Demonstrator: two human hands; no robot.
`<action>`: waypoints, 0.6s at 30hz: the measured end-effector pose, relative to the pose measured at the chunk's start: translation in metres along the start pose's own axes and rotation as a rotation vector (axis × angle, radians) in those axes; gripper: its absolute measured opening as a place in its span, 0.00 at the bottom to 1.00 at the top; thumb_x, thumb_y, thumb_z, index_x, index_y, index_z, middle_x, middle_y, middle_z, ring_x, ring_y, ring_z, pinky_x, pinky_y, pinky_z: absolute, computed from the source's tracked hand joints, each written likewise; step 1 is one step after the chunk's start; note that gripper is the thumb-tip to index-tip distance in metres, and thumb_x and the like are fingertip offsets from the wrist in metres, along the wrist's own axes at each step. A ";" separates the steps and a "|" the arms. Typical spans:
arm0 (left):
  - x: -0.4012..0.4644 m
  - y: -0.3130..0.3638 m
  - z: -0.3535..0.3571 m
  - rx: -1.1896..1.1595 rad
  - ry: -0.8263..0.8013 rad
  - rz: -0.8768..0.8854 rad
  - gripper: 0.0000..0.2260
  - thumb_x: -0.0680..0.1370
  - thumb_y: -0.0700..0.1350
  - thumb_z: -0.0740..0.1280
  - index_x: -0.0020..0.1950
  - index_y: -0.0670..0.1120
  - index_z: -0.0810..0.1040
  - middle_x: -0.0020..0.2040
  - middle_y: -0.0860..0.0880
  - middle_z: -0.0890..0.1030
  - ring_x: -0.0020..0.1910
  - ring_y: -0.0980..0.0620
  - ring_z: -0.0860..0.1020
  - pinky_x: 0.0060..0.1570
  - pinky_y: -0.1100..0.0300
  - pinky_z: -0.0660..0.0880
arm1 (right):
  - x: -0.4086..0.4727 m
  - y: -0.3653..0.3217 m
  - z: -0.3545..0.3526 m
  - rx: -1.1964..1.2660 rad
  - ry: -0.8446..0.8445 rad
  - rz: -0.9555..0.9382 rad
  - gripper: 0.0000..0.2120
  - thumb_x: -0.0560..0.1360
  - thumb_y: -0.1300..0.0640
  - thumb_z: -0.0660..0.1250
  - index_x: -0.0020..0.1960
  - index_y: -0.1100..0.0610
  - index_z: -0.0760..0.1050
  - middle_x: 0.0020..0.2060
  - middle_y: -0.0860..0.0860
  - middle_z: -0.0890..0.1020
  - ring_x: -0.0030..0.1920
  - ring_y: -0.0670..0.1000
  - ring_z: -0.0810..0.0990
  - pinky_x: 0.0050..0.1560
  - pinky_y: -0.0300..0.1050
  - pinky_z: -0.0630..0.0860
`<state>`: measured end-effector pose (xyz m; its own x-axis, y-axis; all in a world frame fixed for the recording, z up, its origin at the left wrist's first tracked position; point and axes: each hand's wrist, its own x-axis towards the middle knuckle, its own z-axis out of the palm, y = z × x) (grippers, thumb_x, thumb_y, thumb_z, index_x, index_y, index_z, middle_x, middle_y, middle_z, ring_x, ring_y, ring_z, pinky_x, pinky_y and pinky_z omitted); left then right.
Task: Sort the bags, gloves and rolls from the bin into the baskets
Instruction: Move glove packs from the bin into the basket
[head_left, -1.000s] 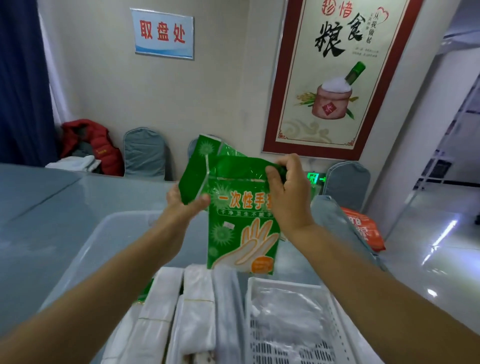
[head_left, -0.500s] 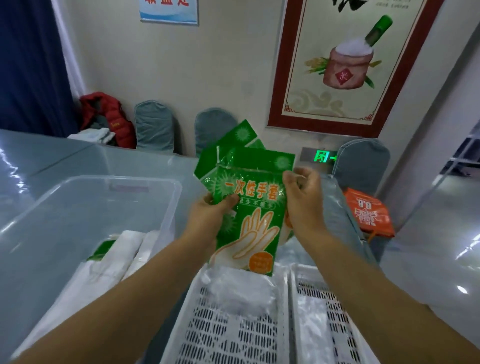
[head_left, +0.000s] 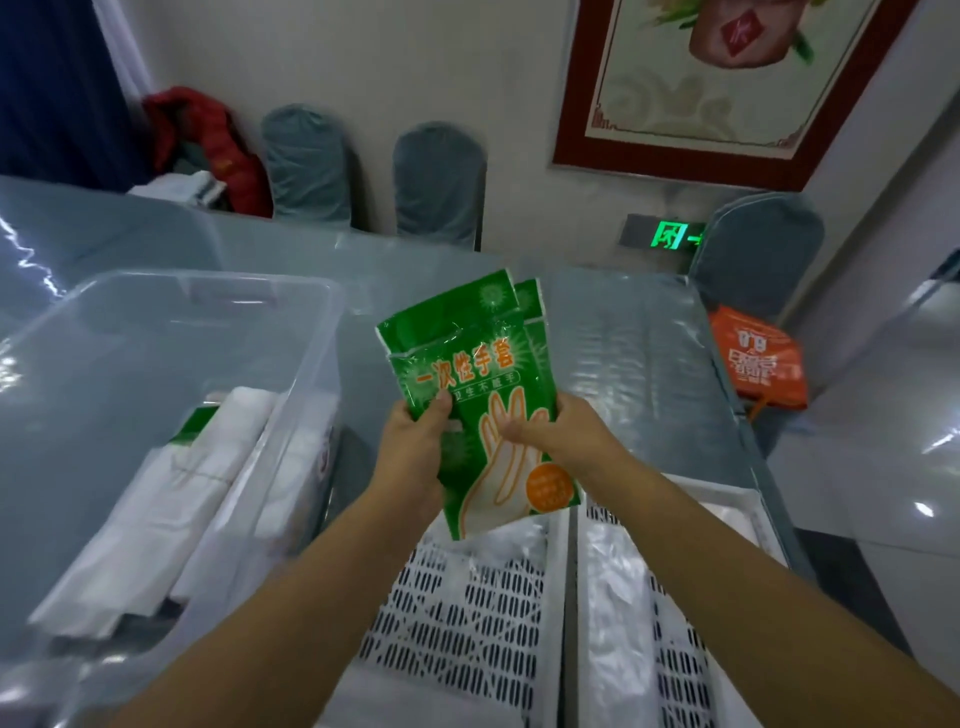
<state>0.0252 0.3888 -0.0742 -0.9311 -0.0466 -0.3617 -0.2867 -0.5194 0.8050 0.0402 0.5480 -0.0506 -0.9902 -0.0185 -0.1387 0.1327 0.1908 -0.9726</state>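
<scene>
Glossy grey-blue sheeting covers the table (head_left: 623, 338) in front of you, with padded chairs (head_left: 439, 182) and a red-framed poster (head_left: 727, 88) along the wall beyond it. From the head camera, a clear plastic bin (head_left: 171, 322) sits left of your hands, holding soft white folded bags (head_left: 156, 493) that lie lengthwise. Just below your hands stand two white slotted baskets side by side: the left basket (head_left: 457, 623) with crinkled clear plastic at its far end, the right basket (head_left: 670, 649) with a long clear packet down its middle. An orange bag (head_left: 756, 358) rests on a chair off the table's right edge.

You hold flat, shiny green glove packets (head_left: 467, 374), fanned slightly, above the far end of the left basket. Your left hand (head_left: 415, 457) pinches their left edge, thumb on the front. Your right hand (head_left: 556, 436) pinches the right side, thumb pressed across the printed hand outline, the other fingers hidden behind.
</scene>
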 end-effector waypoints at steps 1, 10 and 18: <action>0.002 -0.006 -0.005 0.025 -0.007 -0.009 0.08 0.76 0.42 0.66 0.54 0.44 0.76 0.45 0.43 0.85 0.41 0.43 0.84 0.33 0.52 0.79 | 0.000 0.005 0.000 -0.025 -0.010 0.013 0.12 0.66 0.59 0.76 0.46 0.49 0.78 0.43 0.47 0.84 0.44 0.46 0.83 0.41 0.37 0.78; 0.005 -0.041 -0.062 0.830 -0.068 0.084 0.18 0.71 0.41 0.71 0.59 0.45 0.72 0.50 0.50 0.79 0.46 0.53 0.78 0.40 0.62 0.74 | 0.000 0.031 -0.025 -0.169 0.296 0.021 0.12 0.64 0.59 0.77 0.39 0.49 0.75 0.35 0.43 0.81 0.34 0.40 0.80 0.32 0.34 0.74; -0.045 -0.066 -0.121 1.832 -1.052 -0.150 0.22 0.67 0.57 0.73 0.58 0.56 0.74 0.54 0.55 0.74 0.52 0.54 0.69 0.47 0.63 0.65 | -0.021 0.060 -0.041 -0.137 0.342 0.063 0.15 0.65 0.59 0.77 0.49 0.54 0.78 0.42 0.48 0.83 0.43 0.48 0.83 0.45 0.45 0.79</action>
<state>0.1136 0.3222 -0.1680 -0.4448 0.6242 -0.6422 0.4146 0.7792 0.4701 0.0672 0.5996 -0.0980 -0.9410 0.3217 -0.1049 0.2097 0.3112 -0.9269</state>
